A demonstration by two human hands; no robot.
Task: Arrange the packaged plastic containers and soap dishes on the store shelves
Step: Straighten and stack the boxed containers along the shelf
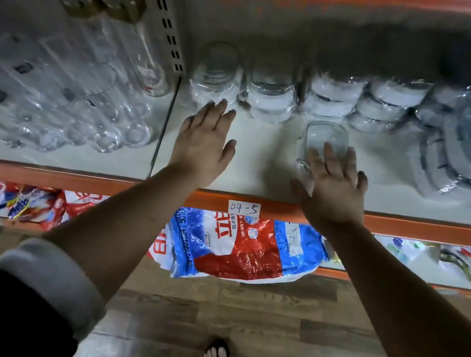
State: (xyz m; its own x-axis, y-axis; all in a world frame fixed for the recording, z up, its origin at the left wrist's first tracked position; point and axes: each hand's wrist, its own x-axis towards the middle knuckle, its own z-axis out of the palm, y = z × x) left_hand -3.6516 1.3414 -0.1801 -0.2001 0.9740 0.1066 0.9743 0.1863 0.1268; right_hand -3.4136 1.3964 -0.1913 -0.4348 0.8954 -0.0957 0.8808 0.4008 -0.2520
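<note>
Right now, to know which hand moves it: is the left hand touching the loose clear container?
Apart. The head view shows bare shelf between the left hand and the clear container.

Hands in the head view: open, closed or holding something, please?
Left hand: open, holding nothing.
Right hand: open, fingers flat on the clear rectangular container.

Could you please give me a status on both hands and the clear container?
Left hand open, fingertips at film-wrapped stack of round containers. Right hand open, flat over clear rectangular plastic container. More wrapped stacks directly behind it.
</note>
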